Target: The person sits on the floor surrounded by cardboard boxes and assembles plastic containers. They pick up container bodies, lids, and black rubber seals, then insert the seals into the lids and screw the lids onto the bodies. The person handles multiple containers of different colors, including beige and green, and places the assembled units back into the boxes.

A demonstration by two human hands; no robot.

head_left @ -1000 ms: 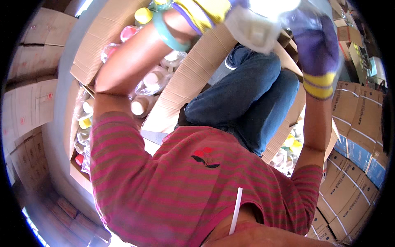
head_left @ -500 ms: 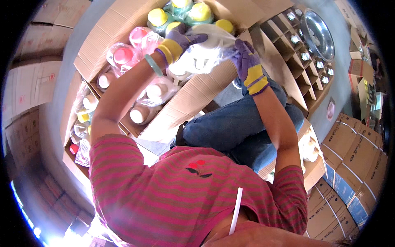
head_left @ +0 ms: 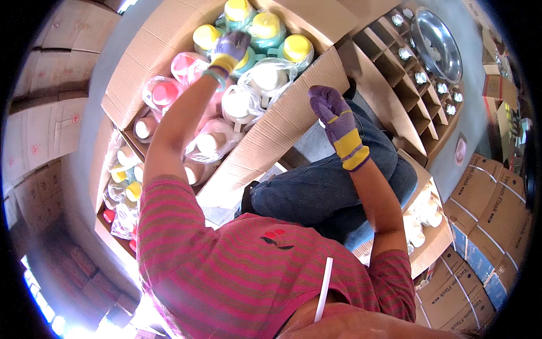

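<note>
Both my hands wear purple and yellow gloves. My left hand point(head_left: 230, 50) is over a teal flask with a yellow cap point(head_left: 244, 60) in the open carton point(head_left: 276, 127). Its fingers are bent together; what they grip is hidden. My right hand point(head_left: 332, 110) is raised beside the carton's near flap, above my knee, fingers curled closed. A small pale spot shows at its thumb side, too small to name. Two white flasks point(head_left: 267, 78) in clear plastic bags stand near the flap. Pink flasks point(head_left: 165, 93) and more yellow-capped flasks point(head_left: 265, 25) surround my left hand, many wrapped in plastic.
Another carton with capped flasks point(head_left: 133, 191) sits at the left. On the right, a divided carton point(head_left: 403, 90) has a metal basin point(head_left: 437, 45) on its far edge. Strapped boxes point(head_left: 480, 209) are stacked at the right, and a carton with pale flasks point(head_left: 420, 226) is near my right elbow.
My hands have moved apart from the clear plastic over the white flask. The left went to a yellow-capped flask, and the right came down nearer to me. The plastic now lies around the white flasks.
</note>
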